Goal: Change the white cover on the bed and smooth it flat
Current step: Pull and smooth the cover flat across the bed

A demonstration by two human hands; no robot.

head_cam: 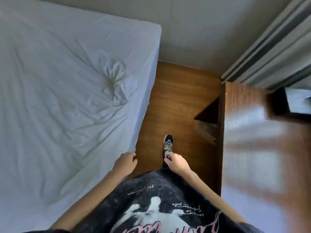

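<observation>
Reaching toward the bed edge at lower centre, the left hand [125, 163] curls its fingers beside the white cover [64, 91]; whether it grasps the cloth cannot be told. The right hand [176, 162] hangs loosely curled, holding nothing. The wrinkled cover fills the frame's left; wooden floor [178, 101] centre, glossy desk [262, 148] right.

A single wide-angle camera is riding on the person's head, looking steeply down over the printed shirt [151, 207] at the wooden floor [176, 101]. It is taking in the bed [58, 89] along the left and a wooden desk top [260, 148] along the right, both hands sitting close below the lens.
</observation>
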